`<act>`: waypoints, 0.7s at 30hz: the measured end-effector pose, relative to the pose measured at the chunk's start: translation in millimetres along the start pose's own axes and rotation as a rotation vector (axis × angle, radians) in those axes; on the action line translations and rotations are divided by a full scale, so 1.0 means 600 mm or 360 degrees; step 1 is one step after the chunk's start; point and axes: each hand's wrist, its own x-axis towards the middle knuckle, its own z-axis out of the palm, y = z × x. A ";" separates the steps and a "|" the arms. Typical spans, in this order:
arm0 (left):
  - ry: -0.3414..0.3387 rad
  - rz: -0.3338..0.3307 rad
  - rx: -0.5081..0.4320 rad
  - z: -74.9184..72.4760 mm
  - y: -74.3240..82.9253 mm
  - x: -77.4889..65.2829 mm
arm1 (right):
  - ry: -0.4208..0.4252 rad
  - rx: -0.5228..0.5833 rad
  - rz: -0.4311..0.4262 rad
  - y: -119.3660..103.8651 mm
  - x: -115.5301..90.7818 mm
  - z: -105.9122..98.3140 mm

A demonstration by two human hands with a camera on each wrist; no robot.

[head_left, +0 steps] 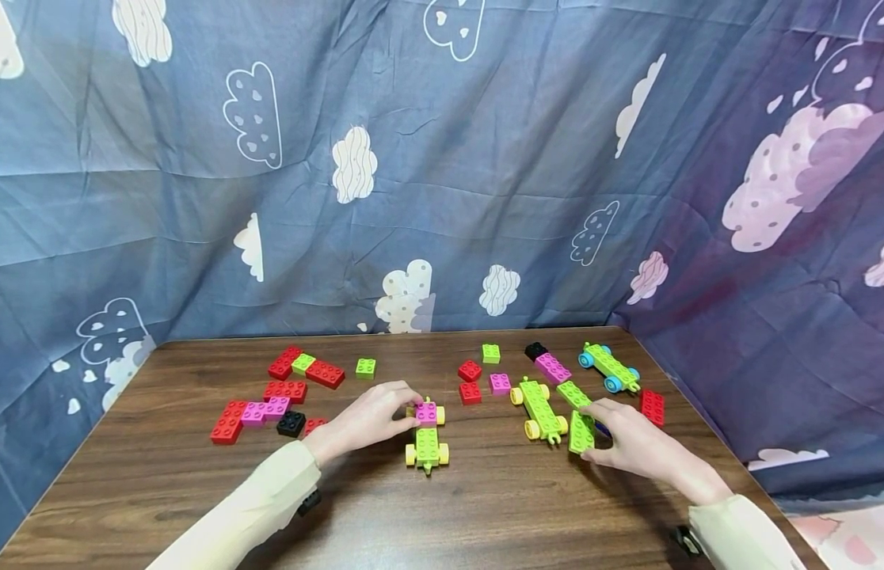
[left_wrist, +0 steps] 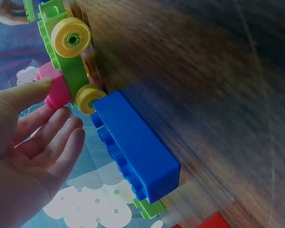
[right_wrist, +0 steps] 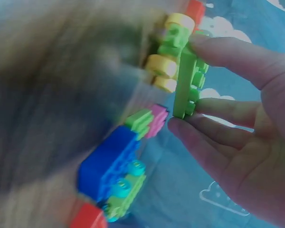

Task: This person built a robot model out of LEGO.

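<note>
one far camera, two close

the head camera looks forward and down across the table (head_left: 485, 507) to the curtain (head_left: 442, 198). the left wrist camera sits close to the left hand (left_wrist: 33, 142), turned sideways, and shares with the head view the toy car (left_wrist: 75, 73). the right wrist camera, also close and tilted, shares with head view the green brick (right_wrist: 184, 83).

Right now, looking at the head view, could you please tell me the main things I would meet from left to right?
Leftmost red brick, nearer black brick, left hand, yellow-wheeled car bearing a pink brick, two small red bricks, pink square brick, bare yellow-wheeled car, held light green brick, right hand.
</note>
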 end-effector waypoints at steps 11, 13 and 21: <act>-0.0001 -0.0021 0.0019 0.002 -0.001 0.002 | 0.0001 0.0077 -0.0061 -0.035 0.062 0.000; 0.0005 -0.0019 0.0014 0.002 -0.002 0.003 | 0.0006 0.0088 -0.0086 -0.042 0.073 0.004; 0.0008 -0.0032 0.0026 0.000 -0.003 0.005 | -0.0059 0.0138 -0.0107 -0.066 0.113 0.017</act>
